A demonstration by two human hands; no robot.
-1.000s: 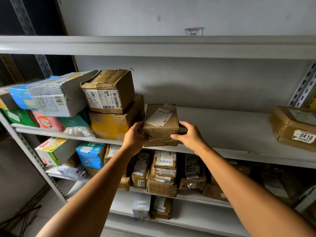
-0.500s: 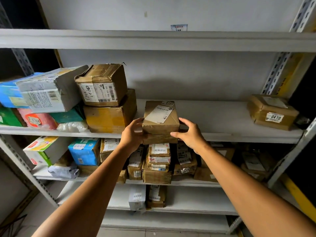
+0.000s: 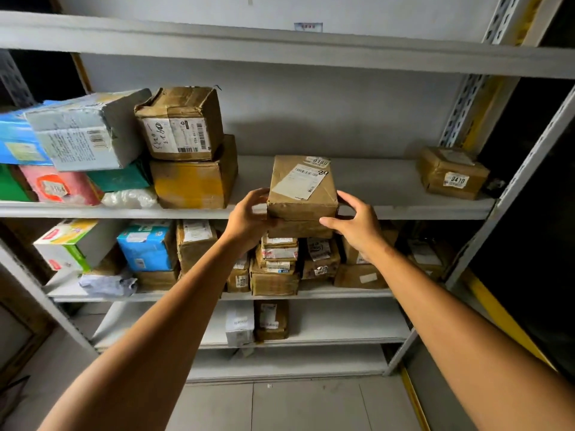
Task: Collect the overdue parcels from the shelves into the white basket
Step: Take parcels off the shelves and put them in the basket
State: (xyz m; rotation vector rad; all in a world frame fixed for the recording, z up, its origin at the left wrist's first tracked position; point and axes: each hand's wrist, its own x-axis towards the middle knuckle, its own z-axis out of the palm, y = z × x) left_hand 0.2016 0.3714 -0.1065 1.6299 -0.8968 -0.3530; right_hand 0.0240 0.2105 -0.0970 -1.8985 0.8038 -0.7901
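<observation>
Left hand [image 3: 249,216]: fingers curled, clamped on the left side of the top parcel [image 3: 301,188], thumb up by its upper left edge. The other fingertips are hidden behind the cardboard.

Right hand [image 3: 354,225]: curled round the right side of the same parcel. Its thumb is pressed on the lower front edge and its fingers are hooked over the right face.

The top parcel sits squarely between the two hands. It is brown, creased and taped, with a white shipping label tilted across its top and "80" written in marker beside it.

Directly under it and touching is a thin parcel [image 3: 298,229], also brown, with both hands low enough to meet it. I cannot tell whether the fingers carry it from beneath.

The pair sits at the front edge of the middle shelf [image 3: 373,178], the thin one covering the shelf's lip. I cannot tell whether they rest on the board or hang free of it.

On the same shelf:
- Well apart to the right, near the upright, is a brown box marked 0410 [image 3: 452,172].
- Near the left hand is a labelled carton [image 3: 180,124] stacked on a yellow-stained carton [image 3: 193,175].
- Further left, a grey box [image 3: 84,132] leans over pink, green and blue packs.

The lower shelf [image 3: 342,293] is crowded with small brown parcels directly below the hands.
</observation>
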